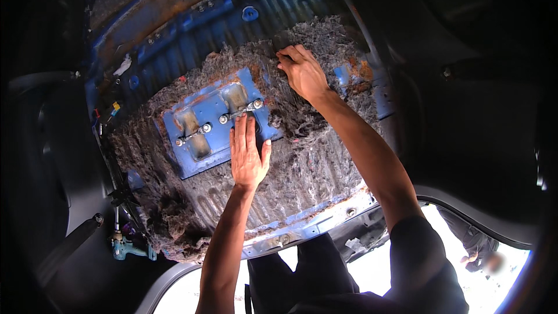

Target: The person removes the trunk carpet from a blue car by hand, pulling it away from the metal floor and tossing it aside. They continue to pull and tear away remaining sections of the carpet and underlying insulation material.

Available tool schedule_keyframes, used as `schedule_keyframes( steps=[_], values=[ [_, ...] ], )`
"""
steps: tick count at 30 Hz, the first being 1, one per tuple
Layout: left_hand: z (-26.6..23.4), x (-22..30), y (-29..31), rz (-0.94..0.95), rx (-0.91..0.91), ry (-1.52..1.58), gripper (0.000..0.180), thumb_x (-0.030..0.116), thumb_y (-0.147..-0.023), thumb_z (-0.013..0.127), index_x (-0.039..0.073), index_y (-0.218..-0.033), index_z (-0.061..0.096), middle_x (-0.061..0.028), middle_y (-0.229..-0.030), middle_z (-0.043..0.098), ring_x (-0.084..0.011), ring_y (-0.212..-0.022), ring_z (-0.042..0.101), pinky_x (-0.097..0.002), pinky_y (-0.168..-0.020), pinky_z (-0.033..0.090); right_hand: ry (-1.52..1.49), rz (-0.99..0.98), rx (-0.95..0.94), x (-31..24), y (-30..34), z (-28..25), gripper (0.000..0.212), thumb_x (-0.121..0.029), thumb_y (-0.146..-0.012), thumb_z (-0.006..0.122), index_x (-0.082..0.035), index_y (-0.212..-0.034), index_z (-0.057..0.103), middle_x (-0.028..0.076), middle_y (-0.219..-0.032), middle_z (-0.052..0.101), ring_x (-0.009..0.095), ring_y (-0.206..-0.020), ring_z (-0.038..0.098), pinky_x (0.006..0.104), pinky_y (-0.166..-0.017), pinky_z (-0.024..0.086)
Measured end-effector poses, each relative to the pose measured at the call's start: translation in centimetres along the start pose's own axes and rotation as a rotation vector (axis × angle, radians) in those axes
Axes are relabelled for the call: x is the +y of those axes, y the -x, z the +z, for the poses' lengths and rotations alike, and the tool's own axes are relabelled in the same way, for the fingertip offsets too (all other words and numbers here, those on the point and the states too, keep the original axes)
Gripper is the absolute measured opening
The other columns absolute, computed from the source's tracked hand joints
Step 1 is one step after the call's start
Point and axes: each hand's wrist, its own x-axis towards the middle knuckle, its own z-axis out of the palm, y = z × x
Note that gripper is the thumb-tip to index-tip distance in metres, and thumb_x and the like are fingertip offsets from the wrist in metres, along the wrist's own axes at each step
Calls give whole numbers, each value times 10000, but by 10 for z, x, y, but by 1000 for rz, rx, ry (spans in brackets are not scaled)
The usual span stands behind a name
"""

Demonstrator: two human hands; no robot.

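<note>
My left hand (249, 154) lies with its fingers stretched out on a blue metal plate (218, 134). Its fingertips rest beside one of two silver metal loops (241, 111) bolted to that plate. Rust marks the plate's edges, and it has two brownish recesses. Farther off and to the right, my right hand (303, 72) has its fingers curled together at the torn edge of grey fibre padding (314, 163). What lies between those fingertips is partly hidden, but they seem to pinch the padding. The shaggy padding surrounds the plate on the ribbed blue vehicle floor (192, 67).
A teal power drill (131, 249) stands at the lower left. Connectors with yellow and red parts (113, 109) hang at the left edge. Rusty bare metal (357, 72) shows at right. Dark trim panels flank the floor. Another person (479, 250) is outside at the lower right.
</note>
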Motion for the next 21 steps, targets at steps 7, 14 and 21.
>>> schedule_keyframes(
  steps=[7, 14, 21],
  values=[
    [4, -2, -1, -75, -110, -76, 767, 403, -1135, 591, 45, -1760, 326, -164, -1842, 297, -370, -1707, 291, -574, -1392, 257, -10, -49, 26, -12, 22, -16, 241, -39, -995, 759, 44, -1215, 811, 110, -1223, 745, 307, -1143, 684, 424, -990, 622],
    [7, -3, -1, -63, -121, -127, 770, 423, -1143, 537, 54, -1772, 289, -151, -1863, 241, -347, -1731, 224, -556, -1413, 210, -34, -76, -38, -19, 65, -32, 225, -53, -984, 769, 62, -1174, 808, 118, -1208, 745, 310, -1145, 677, 413, -1002, 613],
    [7, -3, -2, -74, -145, -120, 776, 426, -1148, 520, 60, -1783, 265, -158, -1866, 222, -357, -1737, 202, -566, -1421, 180, -173, -30, -211, -29, 81, -69, 135, -40, -993, 765, 28, -1093, 826, 168, -1188, 759, 333, -1055, 704, 466, -904, 626]
  ],
)
